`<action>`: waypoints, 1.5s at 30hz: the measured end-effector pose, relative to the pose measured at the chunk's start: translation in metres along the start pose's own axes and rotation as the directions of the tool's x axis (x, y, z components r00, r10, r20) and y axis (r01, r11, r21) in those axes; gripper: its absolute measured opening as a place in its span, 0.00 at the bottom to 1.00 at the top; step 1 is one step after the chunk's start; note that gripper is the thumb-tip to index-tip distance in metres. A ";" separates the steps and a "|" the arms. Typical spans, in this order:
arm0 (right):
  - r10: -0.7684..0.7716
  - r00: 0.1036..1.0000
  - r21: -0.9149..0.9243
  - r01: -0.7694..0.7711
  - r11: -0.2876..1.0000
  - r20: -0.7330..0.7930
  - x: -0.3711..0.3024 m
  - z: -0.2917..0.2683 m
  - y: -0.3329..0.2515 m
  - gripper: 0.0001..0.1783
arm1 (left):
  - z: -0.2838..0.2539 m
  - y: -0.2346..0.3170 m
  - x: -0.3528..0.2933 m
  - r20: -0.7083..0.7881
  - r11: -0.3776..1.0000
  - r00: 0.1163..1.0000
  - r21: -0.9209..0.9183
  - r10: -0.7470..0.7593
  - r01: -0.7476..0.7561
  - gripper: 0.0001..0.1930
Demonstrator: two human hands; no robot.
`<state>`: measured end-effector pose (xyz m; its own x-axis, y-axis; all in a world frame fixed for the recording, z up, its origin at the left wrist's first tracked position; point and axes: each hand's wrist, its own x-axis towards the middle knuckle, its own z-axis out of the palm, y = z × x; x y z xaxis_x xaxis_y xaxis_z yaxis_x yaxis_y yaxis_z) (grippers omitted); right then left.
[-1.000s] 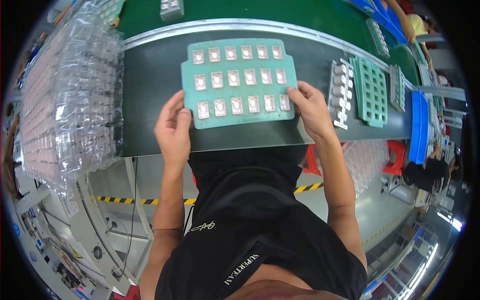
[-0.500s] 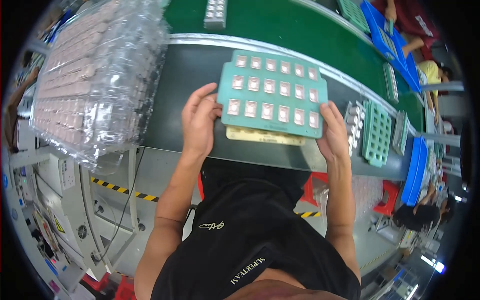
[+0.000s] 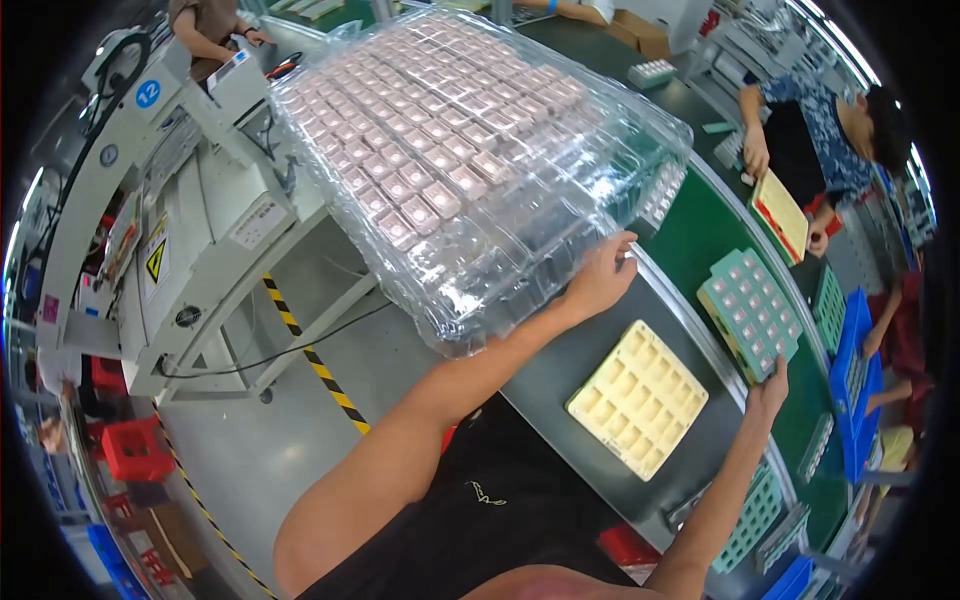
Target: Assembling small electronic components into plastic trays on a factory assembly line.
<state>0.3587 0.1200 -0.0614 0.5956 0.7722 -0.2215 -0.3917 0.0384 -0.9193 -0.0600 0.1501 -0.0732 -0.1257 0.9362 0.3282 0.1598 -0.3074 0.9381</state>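
Head view: right of the cream tray (image 3: pixel 638 402), the right hand (image 3: pixel 768 392) grips the near edge of the green tray (image 3: pixel 752 308), likely stiff, light and best held level by its rims, while the left hand (image 3: pixel 603 275), beyond the cream tray, curls half-open beside clear plastic packaging (image 3: pixel 520 235).

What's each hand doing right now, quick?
Left hand: loosely open, fingers bent, nothing seen in it, beside the clear plastic trays.
Right hand: closed on the near edge of the green tray.
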 end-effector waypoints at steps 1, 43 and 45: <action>0.027 1.000 0.019 -0.027 0.999 -0.001 0.020 -0.001 0.002 0.23 | -0.002 -0.007 0.003 -0.017 1.000 1.000 0.007 0.003 -0.003 0.18; -0.339 0.934 -0.656 0.325 0.681 0.111 -0.166 0.011 0.017 0.21 | 0.038 -0.014 0.103 0.008 0.813 1.000 0.582 0.006 -0.010 0.36; -0.324 0.940 -0.638 0.316 0.702 0.108 -0.167 -0.005 0.027 0.21 | 0.027 -0.011 0.088 0.028 0.783 0.998 0.619 0.053 -0.059 0.35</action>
<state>0.2521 -0.0113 -0.0513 0.6108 0.7819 0.1249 0.3606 -0.1342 -0.9230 -0.0463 0.2401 -0.0577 -0.0901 0.9229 0.3745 0.7387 -0.1903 0.6467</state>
